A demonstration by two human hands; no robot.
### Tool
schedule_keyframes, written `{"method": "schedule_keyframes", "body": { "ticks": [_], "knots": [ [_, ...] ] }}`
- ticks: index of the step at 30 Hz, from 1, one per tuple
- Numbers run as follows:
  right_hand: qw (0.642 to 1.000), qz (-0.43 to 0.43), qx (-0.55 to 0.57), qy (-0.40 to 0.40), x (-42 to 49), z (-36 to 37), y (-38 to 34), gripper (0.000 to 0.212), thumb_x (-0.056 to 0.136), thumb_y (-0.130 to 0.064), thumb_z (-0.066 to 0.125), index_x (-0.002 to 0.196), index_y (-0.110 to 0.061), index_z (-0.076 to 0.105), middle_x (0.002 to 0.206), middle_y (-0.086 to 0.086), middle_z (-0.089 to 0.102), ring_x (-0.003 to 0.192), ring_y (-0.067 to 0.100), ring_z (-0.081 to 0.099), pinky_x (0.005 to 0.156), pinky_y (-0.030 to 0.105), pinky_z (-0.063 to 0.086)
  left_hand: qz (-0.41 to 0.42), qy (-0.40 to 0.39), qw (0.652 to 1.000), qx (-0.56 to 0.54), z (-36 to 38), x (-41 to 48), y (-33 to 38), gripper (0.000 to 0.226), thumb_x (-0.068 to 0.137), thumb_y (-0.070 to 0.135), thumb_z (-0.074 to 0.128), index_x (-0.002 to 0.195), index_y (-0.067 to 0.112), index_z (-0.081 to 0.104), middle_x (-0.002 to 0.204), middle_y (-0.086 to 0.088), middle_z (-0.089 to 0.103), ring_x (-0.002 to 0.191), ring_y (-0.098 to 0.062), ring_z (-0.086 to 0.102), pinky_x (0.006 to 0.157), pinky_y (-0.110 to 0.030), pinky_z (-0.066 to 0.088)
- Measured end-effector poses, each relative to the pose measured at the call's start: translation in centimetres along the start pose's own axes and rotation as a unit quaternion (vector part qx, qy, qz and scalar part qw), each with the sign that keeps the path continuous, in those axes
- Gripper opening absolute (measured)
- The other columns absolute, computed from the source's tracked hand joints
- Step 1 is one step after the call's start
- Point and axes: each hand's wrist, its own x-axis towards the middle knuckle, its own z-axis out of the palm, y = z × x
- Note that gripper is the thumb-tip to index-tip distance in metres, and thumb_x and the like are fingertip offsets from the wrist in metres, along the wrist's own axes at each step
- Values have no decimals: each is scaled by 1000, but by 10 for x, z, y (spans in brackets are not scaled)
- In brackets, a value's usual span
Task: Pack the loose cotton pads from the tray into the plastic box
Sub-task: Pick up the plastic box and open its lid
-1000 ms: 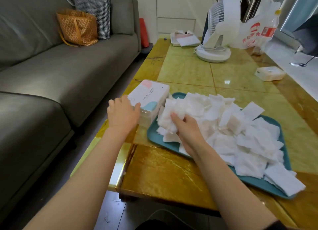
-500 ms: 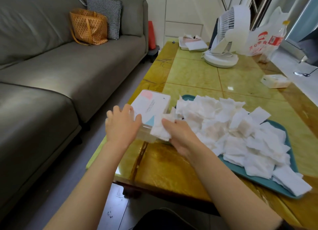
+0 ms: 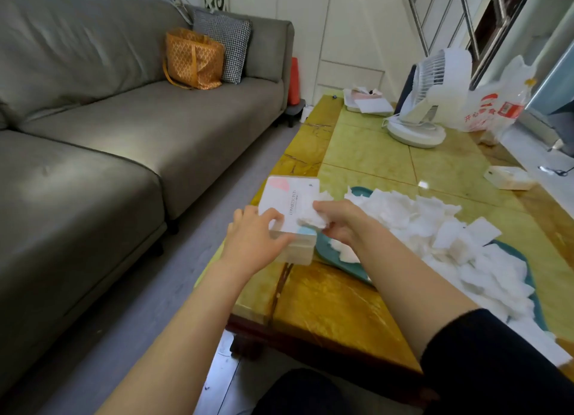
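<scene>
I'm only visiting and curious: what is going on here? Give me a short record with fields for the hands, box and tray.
Left hand: grips the box at its near left corner
Right hand: pinches a few pads over the box top
Box: on the table near its left edge, beside the tray
Lid: cannot tell if open
Pile: many loose pads heaped on the tray
Progress: most pads not yet packed
</scene>
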Motion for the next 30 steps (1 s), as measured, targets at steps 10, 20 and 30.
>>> {"method": "schedule_keyframes", "body": {
  "ticks": [10, 20, 30],
  "knots": [
    [999, 16, -49, 6, -26, 10, 22, 12, 94, -8, 51, 98, 1, 58, 98, 20, 65, 77, 27, 56, 60, 30, 44, 57, -35, 989, 133, -9, -6, 8, 56, 77, 73, 50, 117, 34, 46, 123, -2, 47, 114, -29, 34, 90, -42, 29],
    [996, -39, -63, 40, -30, 20, 23, 29, 95, -8, 48, 121, 5, 50, 110, 15, 63, 96, 29, 63, 67, 29, 49, 89, 2, 978, 190, 1, -13, 4, 56, 84, 63, 46, 128, 31, 35, 124, -4, 45, 112, -30, 36, 89, -44, 30],
    [971, -197, -106, 81, -38, 17, 22, 21, 94, -22, 49, 110, -8, 48, 111, 9, 58, 101, 22, 57, 84, 36, 47, 71, 27, 996, 41, -16, -12, 10, 27, 93, 49, 38, 105, 25, 39, 98, -7, 61, 98, -34, 53, 71, -37, 37]
  ]
}}
